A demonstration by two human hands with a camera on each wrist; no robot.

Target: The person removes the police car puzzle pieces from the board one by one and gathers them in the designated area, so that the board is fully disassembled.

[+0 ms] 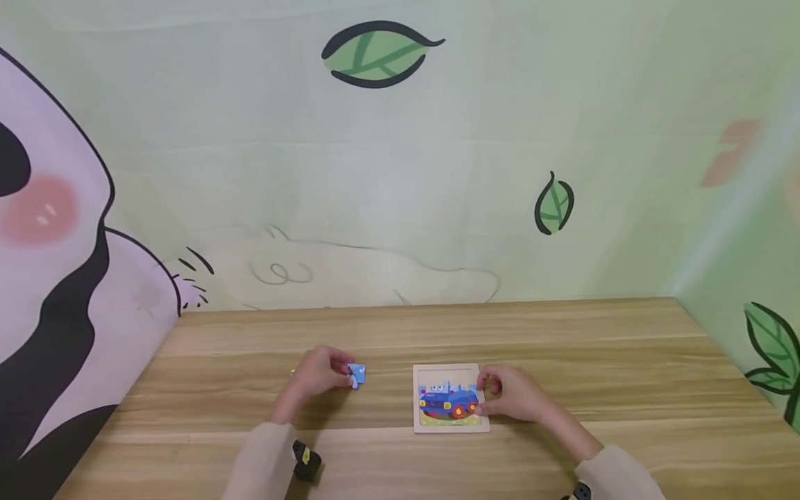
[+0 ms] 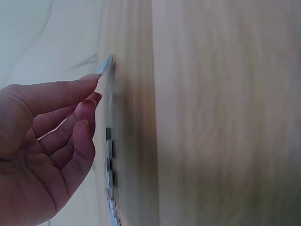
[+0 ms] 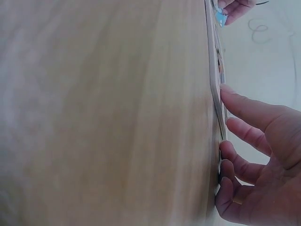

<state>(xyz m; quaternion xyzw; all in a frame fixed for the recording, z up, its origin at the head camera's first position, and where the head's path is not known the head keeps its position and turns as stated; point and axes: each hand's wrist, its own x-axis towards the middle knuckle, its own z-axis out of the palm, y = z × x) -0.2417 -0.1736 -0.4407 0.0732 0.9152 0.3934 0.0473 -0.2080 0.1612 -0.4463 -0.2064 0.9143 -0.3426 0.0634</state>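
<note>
A light blue jigsaw piece [image 1: 357,373] is pinched between the thumb and fingers of my left hand [image 1: 320,371]. In the left wrist view this piece [image 2: 106,65] shows nearly edge-on, tilted close over the table. To its right lies a square wooden puzzle board [image 1: 421,368] with a picture of a blue vehicle with red and yellow wheels. Bare wood shows along the top of the picture. My right hand [image 1: 515,394] holds the board's right edge, thumb tip on the frame and the other fingers curled beside it.
Several more jigsaw pieces [image 2: 109,165] lie in a row on the table near my left hand, mostly hidden by it in the head view. The wooden table [image 1: 562,333] meets a pale wall cloth [image 1: 250,173] printed with leaves and a panda.
</note>
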